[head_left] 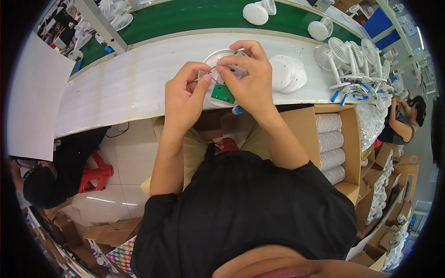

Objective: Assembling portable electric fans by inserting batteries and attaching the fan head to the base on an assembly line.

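Handwork at a white bench (139, 78), viewed from the head. Pinched thin wires (214, 80) between thumb and forefinger of the left hand (186, 90); brought thumb and forefinger of the right hand (248, 76) together on the same wires, just beside the left fingertips, with the other right fingers loosely bent. Could not distinguish, at this size, the single strand in each pinch. Showed a green circuit board (223, 94) just below the fingertips, askew, over the nearer part of a round white base (214, 58), itself partly covered by both hands. Could not determine contact between board and base. Included a blue-ended piece (238, 110) at the front edge of the bench, below the right hand. Displayed, to the right, overlapping white discs (288, 74) and, farther along, a cluster of white fans (347, 53) with blue-ended leads. Revealed, below the bench edge at right, an open carton (296, 127) with rows of ridged white rings (330, 143). Extended, at the far side, to a green conveyor (185, 21) with more fans; took in, at far right and lower left, two co-workers, with a red stool (97, 171) near the latter.
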The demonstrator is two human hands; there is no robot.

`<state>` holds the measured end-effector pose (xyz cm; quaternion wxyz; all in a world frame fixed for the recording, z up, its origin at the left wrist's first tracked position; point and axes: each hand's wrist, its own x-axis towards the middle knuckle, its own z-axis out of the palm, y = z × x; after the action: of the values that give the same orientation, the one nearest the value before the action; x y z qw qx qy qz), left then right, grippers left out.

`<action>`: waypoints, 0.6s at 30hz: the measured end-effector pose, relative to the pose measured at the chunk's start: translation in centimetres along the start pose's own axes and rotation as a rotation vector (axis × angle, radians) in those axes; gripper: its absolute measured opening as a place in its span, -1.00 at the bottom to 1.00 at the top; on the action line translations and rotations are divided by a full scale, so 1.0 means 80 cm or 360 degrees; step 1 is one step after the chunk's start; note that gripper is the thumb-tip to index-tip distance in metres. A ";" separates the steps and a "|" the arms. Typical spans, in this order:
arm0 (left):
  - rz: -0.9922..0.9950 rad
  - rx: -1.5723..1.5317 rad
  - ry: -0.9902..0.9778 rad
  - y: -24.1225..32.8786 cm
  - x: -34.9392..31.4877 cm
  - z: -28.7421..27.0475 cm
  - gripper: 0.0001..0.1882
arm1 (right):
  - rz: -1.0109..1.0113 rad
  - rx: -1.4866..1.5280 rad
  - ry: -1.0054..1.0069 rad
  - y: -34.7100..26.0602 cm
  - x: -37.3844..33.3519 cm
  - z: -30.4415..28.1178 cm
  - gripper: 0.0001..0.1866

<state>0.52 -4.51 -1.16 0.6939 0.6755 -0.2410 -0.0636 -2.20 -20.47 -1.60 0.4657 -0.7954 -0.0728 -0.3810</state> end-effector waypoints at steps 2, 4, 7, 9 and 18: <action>0.0055 0.0023 0.0027 -0.006 0.005 0.002 -0.87 | -0.0006 0.0010 -0.0014 0.003 0.003 -0.003 -0.88; 0.0166 0.0051 0.0089 -0.017 0.010 0.009 -0.89 | -0.0024 0.0019 -0.0056 0.006 0.006 -0.007 -0.89; 0.0221 0.0056 0.0147 -0.019 0.015 0.020 -0.90 | -0.0311 -0.0047 0.0010 0.025 0.018 -0.015 -0.86; 0.0239 0.0040 0.0250 -0.020 0.018 0.022 -0.90 | -0.0131 -0.0097 0.0127 0.016 0.013 -0.031 -0.83; 0.0364 0.0130 0.0436 -0.026 0.014 0.055 -0.91 | 0.1564 0.1332 0.0057 0.006 -0.074 -0.068 -0.94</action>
<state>0.13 -9.14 -2.98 0.6950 0.6736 -0.2219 0.1181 -9.02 -23.67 -4.44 0.8578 -0.4807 0.1654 -0.0761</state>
